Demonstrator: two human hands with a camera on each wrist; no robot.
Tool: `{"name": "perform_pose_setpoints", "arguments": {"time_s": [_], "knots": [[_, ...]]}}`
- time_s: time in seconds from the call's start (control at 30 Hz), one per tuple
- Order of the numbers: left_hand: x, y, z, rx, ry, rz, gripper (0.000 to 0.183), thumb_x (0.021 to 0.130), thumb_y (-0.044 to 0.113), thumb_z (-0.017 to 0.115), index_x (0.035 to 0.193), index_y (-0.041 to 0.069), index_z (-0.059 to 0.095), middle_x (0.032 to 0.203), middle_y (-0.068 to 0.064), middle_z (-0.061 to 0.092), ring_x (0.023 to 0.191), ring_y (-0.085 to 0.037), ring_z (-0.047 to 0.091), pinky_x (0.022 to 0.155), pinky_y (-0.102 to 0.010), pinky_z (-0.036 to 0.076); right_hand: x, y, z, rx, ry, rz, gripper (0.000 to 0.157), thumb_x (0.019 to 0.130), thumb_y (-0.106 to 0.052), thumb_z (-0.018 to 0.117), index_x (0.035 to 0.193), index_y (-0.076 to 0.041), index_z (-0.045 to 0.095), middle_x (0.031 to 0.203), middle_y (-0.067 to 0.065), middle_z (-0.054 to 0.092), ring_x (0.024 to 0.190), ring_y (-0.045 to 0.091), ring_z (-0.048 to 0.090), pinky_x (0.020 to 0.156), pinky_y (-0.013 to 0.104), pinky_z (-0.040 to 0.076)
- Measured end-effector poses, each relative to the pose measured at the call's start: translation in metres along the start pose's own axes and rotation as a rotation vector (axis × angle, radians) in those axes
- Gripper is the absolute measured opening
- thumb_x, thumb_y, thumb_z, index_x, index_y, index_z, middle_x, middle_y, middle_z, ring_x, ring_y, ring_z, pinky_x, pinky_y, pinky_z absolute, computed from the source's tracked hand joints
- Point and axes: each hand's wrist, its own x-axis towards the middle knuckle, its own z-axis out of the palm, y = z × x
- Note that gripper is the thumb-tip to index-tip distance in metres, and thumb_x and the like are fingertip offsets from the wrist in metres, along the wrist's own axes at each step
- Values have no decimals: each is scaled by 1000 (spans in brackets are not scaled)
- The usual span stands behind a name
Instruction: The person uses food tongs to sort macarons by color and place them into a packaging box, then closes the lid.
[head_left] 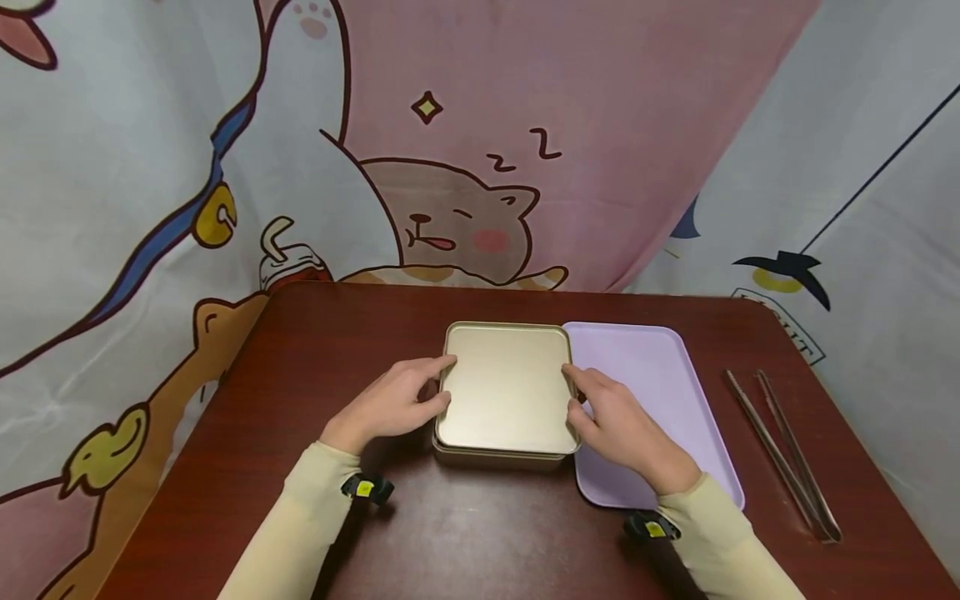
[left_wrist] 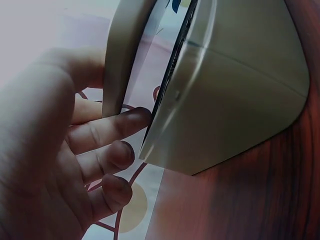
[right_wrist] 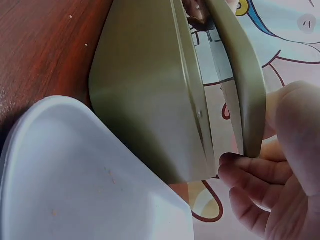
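Observation:
A square gold-coloured tin lid (head_left: 506,387) is held level between both hands in the head view. Below it stands the matching tin box (head_left: 495,459) on the table. Both wrist views show a gap between lid and box. The left hand (head_left: 386,400) grips the lid's left edge, thumb and fingers curled at the rim. On the opposite edge, the right hand (head_left: 618,423) grips the lid likewise. The tin's inside is mostly hidden; something dark and brownish (right_wrist: 197,14) shows in the gap in the right wrist view, too partial to identify.
A pale lilac tray (head_left: 637,354) lies against the tin's right side, partly under the right forearm. Farther right, metal tongs (head_left: 787,467) lie on the dark red-brown wooden table (head_left: 300,533). Behind it hangs a cloth (head_left: 622,100) printed with cartoon animals.

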Motion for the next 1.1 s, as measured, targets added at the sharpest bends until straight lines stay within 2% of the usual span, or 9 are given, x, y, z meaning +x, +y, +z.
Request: {"name": "perform_pose_setpoints", "arguments": {"time_s": [0.13,0.33,0.47,0.53,0.7,0.87,0.9,0.97,1.1], "knots": [[0,0,-1,-31,5,14,55,103,25,60,152,1,53,135,-10,68,114,-18,67,98,-41,54,-1,2,-3,42,8,21,46,91,-2,63,136,10,63,92,2,66,80,12,63,70,33,52],[-3,-5,-6,-89,46,68,47,103,7,50,149,4,59,144,-8,65,124,-17,64,103,-43,52,0,2,-11,148,-2,106,45,96,2,50,138,2,66,116,8,74,98,18,68,82,41,55],[-3,-7,-9,-91,104,117,50,94,-2,60,143,5,64,126,-5,73,94,-15,64,78,-37,56,1,3,-13,198,25,73,48,89,11,56,134,2,68,112,8,75,96,18,70,79,39,58],[-2,-7,-9,-95,140,133,50,92,-5,64,141,6,66,121,-5,74,86,-14,61,71,-36,53,1,3,-14,211,46,35,49,84,13,61,133,4,67,104,5,74,88,14,68,74,35,59],[-1,-2,-11,-97,274,189,43,93,-7,68,135,4,71,116,-6,76,92,-13,66,77,-37,55,2,3,-14,189,129,-45,47,85,11,71,130,0,69,95,-4,69,81,5,63,69,31,57],[1,6,-14,-93,428,247,10,96,6,74,106,7,77,94,-1,64,77,-12,54,64,-29,45,7,-2,-14,167,263,-88,18,98,-4,70,116,-7,73,89,-3,62,77,7,54,65,24,46],[1,8,-15,-88,448,246,2,98,9,73,99,8,75,94,-1,62,78,-12,53,65,-29,45,8,-3,-14,164,291,-90,12,100,-7,69,111,-7,73,90,-2,62,77,8,53,65,23,44],[2,12,-16,-52,474,222,13,100,13,70,88,10,69,91,0,60,77,-12,52,65,-29,44,11,-6,-15,153,333,-89,8,103,-13,65,104,-6,70,91,1,61,79,10,52,67,23,42],[3,20,-17,14,480,132,21,106,20,63,86,12,65,81,1,61,73,-15,56,67,-36,49,17,-11,-14,107,349,-44,14,105,-12,61,93,-7,64,84,2,60,76,12,52,66,29,42]]}}
